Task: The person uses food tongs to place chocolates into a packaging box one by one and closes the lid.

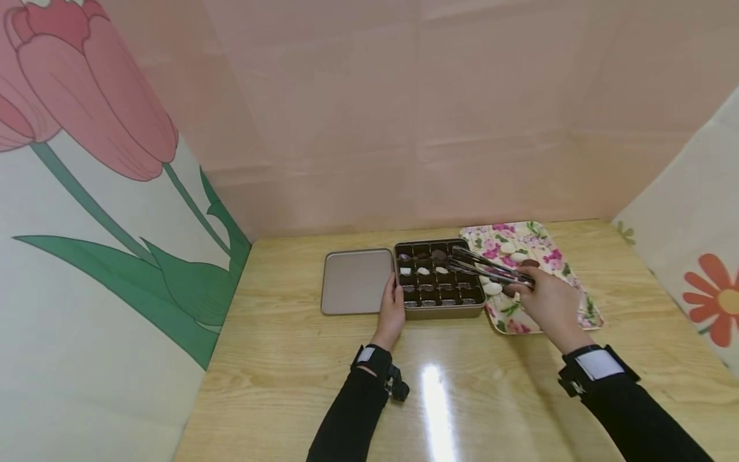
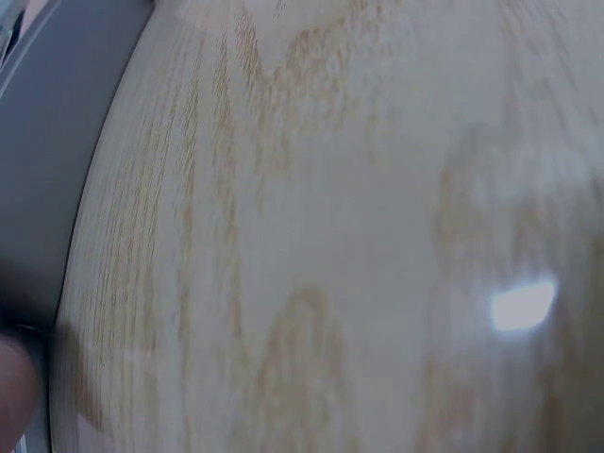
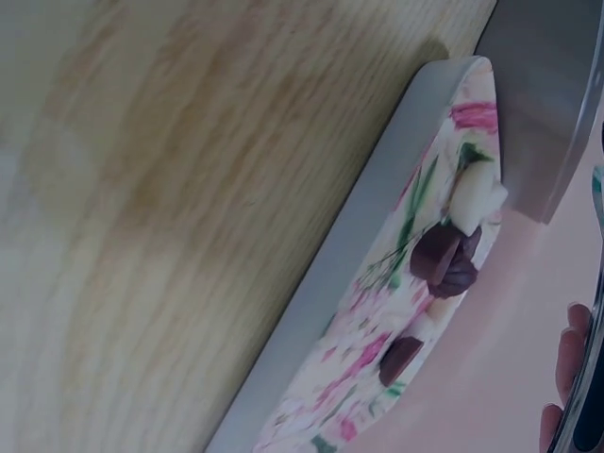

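Note:
A metal tin (image 1: 443, 313) holds a dark divided insert with dark pieces (image 1: 439, 255) in a back row and white pieces (image 1: 423, 271) in the row nearer me. My left hand (image 1: 390, 314) rests along the tin's left wall, fingers fairly straight. My right hand (image 1: 551, 305) grips metal tongs (image 1: 491, 269), their tips over the insert's right half beside a dark piece. Whether the tongs pinch anything cannot be told. Under that hand lies a floral tray (image 1: 519, 324) with white pieces (image 1: 492, 289) and dark chocolates (image 3: 439, 250).
A flat metal lid (image 1: 356, 282) lies left of the tin. The tray touches or nearly touches the tin's right side. All stand on a wood-grain table (image 1: 277, 385), with a pink backdrop (image 1: 346, 128) behind and flower-printed sheets at both sides.

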{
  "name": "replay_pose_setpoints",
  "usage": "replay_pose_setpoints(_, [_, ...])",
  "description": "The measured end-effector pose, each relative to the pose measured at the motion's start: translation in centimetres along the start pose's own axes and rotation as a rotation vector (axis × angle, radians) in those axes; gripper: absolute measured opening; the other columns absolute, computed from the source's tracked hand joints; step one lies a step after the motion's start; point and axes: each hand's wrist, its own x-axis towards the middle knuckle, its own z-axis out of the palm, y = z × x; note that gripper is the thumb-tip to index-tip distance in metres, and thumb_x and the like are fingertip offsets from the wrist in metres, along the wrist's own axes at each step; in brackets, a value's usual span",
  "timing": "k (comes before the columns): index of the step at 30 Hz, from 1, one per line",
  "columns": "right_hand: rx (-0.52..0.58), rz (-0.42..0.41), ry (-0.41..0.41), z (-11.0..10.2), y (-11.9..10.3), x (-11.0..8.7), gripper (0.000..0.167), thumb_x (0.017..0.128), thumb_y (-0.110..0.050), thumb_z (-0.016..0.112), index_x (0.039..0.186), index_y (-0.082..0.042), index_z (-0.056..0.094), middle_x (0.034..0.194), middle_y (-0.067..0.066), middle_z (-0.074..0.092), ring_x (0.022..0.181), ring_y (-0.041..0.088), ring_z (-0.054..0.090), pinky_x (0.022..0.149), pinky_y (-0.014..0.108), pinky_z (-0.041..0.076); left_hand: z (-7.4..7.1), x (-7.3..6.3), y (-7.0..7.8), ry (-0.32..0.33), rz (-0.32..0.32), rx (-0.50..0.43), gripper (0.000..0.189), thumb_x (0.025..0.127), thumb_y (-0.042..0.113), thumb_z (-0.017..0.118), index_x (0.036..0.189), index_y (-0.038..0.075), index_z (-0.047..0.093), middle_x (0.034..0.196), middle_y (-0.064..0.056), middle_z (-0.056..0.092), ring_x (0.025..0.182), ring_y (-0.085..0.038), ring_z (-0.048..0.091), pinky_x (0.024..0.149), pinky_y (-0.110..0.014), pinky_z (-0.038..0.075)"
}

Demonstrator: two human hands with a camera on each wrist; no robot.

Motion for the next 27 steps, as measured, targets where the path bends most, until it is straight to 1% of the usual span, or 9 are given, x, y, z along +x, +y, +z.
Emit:
replay_pose_setpoints(2, [-0.002,0.007,0.012,-0.2,0.3,-0.3,0.035,0.093,-0.02,0.07,0.123,-0.002,0.066,0.049,0.001,0.044,0.04,0.018,0.032,0.041,0.031,0.017,0.0,0.0,-0.1,0.001,0.0,-0.004,0.052,0.111,0.031,0.033,0.16,0.019,0.022,0.162,-0.007,0.023,0.146,-0.028,0.026,0.117,-0.048,0.025])
replay_pose_setpoints(4, [0.005,0.025,0.018,-0.4,0.7,-0.7,0.036,0.092,-0.021,0.072,0.121,-0.002,0.066,0.053,0.003,0.049,0.042,0.018,0.035,0.041,0.032,0.019,0.0,0.0,-0.1,-0.001,0.001,-0.012,0.052,0.111,0.031,0.033,0.16,0.019,0.022,0.162,-0.007,0.023,0.146,-0.029,0.025,0.117,-0.049,0.025])
replay_pose_setpoints(6, [0.023,0.056,0.009,-0.6,1.1,-1.1,0.038,0.091,-0.022,0.073,0.121,0.0,0.065,0.061,0.008,0.056,0.045,0.019,0.039,0.041,0.032,0.022,0.0,0.0,-0.2,-0.001,-0.001,-0.013,0.052,0.111,0.031,0.033,0.16,0.019,0.022,0.162,-0.007,0.023,0.146,-0.028,0.024,0.117,-0.048,0.025])
replay_pose_setpoints(9, [0.038,0.107,-0.013,-0.9,1.8,-1.9,0.04,0.091,-0.024,0.073,0.122,0.0,0.064,0.067,0.011,0.058,0.048,0.02,0.042,0.04,0.032,0.025,0.0,-0.1,-0.1,0.001,0.004,-0.009,0.052,0.111,0.031,0.033,0.16,0.019,0.022,0.162,-0.007,0.023,0.146,-0.028,0.025,0.117,-0.048,0.025])
replay_pose_setpoints(16, [0.015,0.155,-0.005,-1.4,4.1,-3.8,0.04,0.091,-0.023,0.073,0.122,0.0,0.064,0.059,0.005,0.051,0.046,0.018,0.04,0.039,0.031,0.023,0.1,-0.3,0.0,-0.001,-0.003,-0.012,0.052,0.11,0.032,0.034,0.16,0.022,0.022,0.162,-0.005,0.023,0.147,-0.026,0.025,0.117,-0.046,0.025])
replay_pose_setpoints(21, [-0.004,0.174,0.001,-1.9,5.6,-5.0,0.037,0.09,-0.022,0.074,0.118,0.0,0.065,0.062,0.007,0.057,0.048,0.018,0.044,0.04,0.032,0.026,0.1,-0.3,0.0,-0.009,-0.005,-0.03,0.052,0.11,0.034,0.034,0.159,0.023,0.022,0.162,-0.005,0.022,0.147,-0.027,0.024,0.117,-0.048,0.025])
replay_pose_setpoints(25, [-0.025,0.161,0.0,-1.8,6.4,-5.8,0.038,0.087,-0.024,0.078,0.113,0.0,0.066,0.067,0.011,0.064,0.049,0.017,0.048,0.04,0.032,0.028,0.1,-0.1,-0.1,-0.002,-0.008,-0.03,0.052,0.11,0.034,0.034,0.159,0.024,0.022,0.162,-0.005,0.023,0.147,-0.027,0.025,0.117,-0.047,0.025])
replay_pose_setpoints(27, [-0.039,0.152,-0.008,-1.5,6.6,-6.1,0.04,0.086,-0.025,0.079,0.113,0.001,0.066,0.065,0.01,0.063,0.047,0.017,0.046,0.039,0.032,0.028,0.1,0.0,-0.2,0.004,-0.011,-0.029,0.051,0.11,0.034,0.034,0.159,0.024,0.023,0.162,-0.005,0.023,0.146,-0.026,0.025,0.117,-0.046,0.025])
